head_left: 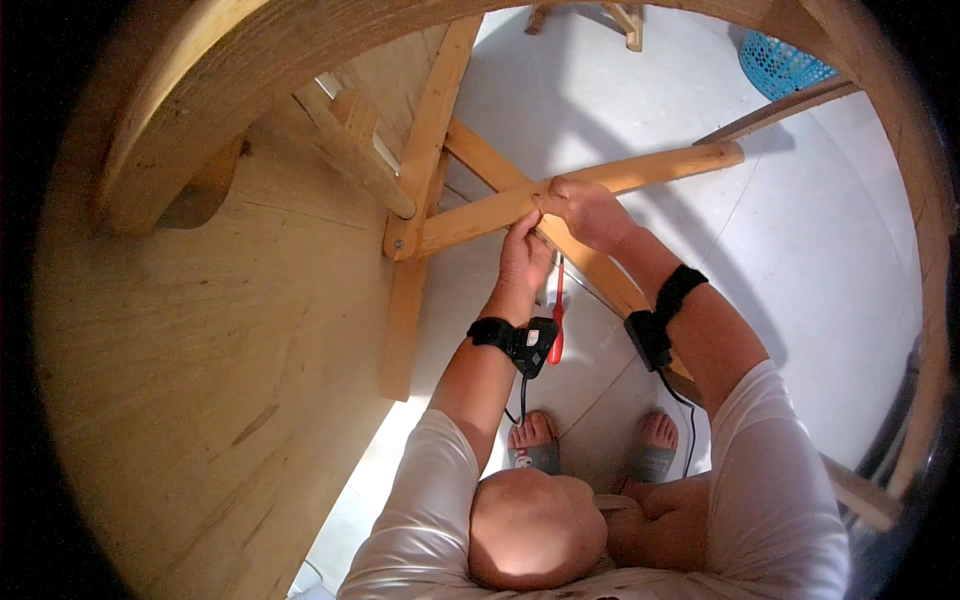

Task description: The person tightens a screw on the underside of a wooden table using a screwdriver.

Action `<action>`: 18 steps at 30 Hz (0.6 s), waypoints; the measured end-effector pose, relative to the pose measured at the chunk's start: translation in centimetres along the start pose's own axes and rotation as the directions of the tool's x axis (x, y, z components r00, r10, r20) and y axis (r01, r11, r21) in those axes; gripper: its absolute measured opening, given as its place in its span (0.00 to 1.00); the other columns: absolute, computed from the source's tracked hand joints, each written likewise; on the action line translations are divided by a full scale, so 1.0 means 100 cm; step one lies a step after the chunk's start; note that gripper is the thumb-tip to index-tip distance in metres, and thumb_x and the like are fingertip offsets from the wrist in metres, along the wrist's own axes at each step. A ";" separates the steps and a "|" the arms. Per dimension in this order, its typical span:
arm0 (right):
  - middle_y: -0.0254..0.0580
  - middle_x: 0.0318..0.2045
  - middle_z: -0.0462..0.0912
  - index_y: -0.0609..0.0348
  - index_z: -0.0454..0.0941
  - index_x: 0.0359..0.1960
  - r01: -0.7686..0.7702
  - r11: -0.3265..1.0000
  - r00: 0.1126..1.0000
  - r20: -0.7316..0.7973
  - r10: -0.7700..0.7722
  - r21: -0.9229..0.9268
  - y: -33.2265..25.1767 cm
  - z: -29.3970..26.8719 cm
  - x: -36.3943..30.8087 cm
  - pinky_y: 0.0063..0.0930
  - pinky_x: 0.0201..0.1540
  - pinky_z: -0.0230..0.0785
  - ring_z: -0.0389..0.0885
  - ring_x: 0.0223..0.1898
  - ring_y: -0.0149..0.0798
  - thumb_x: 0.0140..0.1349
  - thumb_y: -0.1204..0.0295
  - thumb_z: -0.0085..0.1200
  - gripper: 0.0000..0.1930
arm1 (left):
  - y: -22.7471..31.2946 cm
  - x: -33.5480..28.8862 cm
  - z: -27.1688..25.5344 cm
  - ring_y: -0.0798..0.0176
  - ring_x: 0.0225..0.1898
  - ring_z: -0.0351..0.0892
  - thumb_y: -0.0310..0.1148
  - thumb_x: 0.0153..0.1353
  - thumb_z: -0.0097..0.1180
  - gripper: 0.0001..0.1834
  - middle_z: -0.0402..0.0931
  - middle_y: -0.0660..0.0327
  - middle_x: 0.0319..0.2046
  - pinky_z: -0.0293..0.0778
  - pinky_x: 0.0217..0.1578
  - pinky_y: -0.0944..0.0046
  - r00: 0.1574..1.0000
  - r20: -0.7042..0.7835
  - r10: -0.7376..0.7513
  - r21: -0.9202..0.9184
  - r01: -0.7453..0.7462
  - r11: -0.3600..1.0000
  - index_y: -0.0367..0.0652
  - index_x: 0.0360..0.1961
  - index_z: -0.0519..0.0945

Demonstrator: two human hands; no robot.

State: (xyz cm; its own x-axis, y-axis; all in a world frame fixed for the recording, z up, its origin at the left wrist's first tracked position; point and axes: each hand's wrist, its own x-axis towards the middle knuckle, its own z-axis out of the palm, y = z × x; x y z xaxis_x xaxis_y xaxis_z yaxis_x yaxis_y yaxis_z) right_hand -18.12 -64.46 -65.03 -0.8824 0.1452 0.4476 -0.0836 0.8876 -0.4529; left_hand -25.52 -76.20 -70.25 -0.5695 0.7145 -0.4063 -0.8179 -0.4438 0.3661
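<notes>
Two wooden legs cross in front of me: an upper bar (660, 168) running up to the right, and a lower bar (600, 273) slanting toward my feet. At their crossing, my left hand (525, 258) is closed, thumb and fingers at the near edge of the upper bar. Right beside it, my right hand (595, 213) is curled with its fingertips pinched at the same spot. Whatever small thing sits between the fingers is hidden. A screwdriver (556, 338) with a red handle shows just below my left hand; whether it touches the hand I cannot tell.
A large wooden panel (230, 370) stands at the left, with an upright leg (402, 330) bolted at its edge. A curved wooden rim (300, 60) arches overhead. At the far right is a blue basket (775, 65). My feet rest on the tiled floor (640, 90).
</notes>
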 end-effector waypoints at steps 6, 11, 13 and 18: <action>0.40 0.29 0.74 0.50 0.77 0.35 -0.126 0.992 0.986 0.108 0.129 -0.031 -0.001 0.000 -0.003 0.31 0.33 0.69 0.75 0.33 0.41 0.50 0.75 0.48 0.10 | 0.001 0.005 -0.009 0.57 0.46 0.71 0.26 0.50 0.53 0.17 0.72 0.57 0.42 0.65 0.52 0.55 1.000 0.014 0.016 0.008 -0.017 1.000 0.38 0.44 0.70; 0.40 0.30 0.74 0.47 0.77 0.37 -0.106 0.992 0.992 0.064 0.111 -0.068 0.003 0.000 -0.007 0.30 0.34 0.69 0.75 0.34 0.41 0.51 0.75 0.48 0.12 | -0.002 0.001 0.000 0.57 0.47 0.70 0.25 0.50 0.53 0.17 0.72 0.57 0.43 0.64 0.53 0.56 1.000 0.009 -0.003 0.005 0.003 1.000 0.38 0.44 0.70; 0.40 0.30 0.74 0.47 0.77 0.37 -0.116 0.991 0.991 0.058 0.120 -0.064 0.002 0.001 -0.007 0.30 0.35 0.69 0.75 0.34 0.41 0.51 0.75 0.48 0.12 | -0.001 0.000 0.001 0.57 0.48 0.70 0.25 0.50 0.53 0.17 0.71 0.57 0.43 0.64 0.53 0.56 1.000 0.002 0.002 0.006 -0.002 1.000 0.38 0.44 0.70; 0.41 0.30 0.73 0.48 0.77 0.37 -0.133 0.991 0.991 0.031 0.134 -0.026 -0.001 0.004 -0.006 0.30 0.35 0.69 0.75 0.34 0.43 0.51 0.76 0.47 0.12 | 0.001 0.000 0.000 0.56 0.49 0.69 0.25 0.49 0.54 0.18 0.71 0.56 0.44 0.63 0.54 0.56 1.000 -0.001 0.010 -0.006 -0.010 1.000 0.37 0.44 0.69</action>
State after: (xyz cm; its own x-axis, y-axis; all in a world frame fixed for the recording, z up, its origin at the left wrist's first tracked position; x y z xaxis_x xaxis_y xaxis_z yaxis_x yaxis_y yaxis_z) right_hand -17.76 -64.76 -65.54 -0.8995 0.2493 0.3588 0.0469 0.8716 -0.4880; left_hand -25.61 -76.27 -70.24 -0.5774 0.7095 -0.4039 -0.8129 -0.4536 0.3652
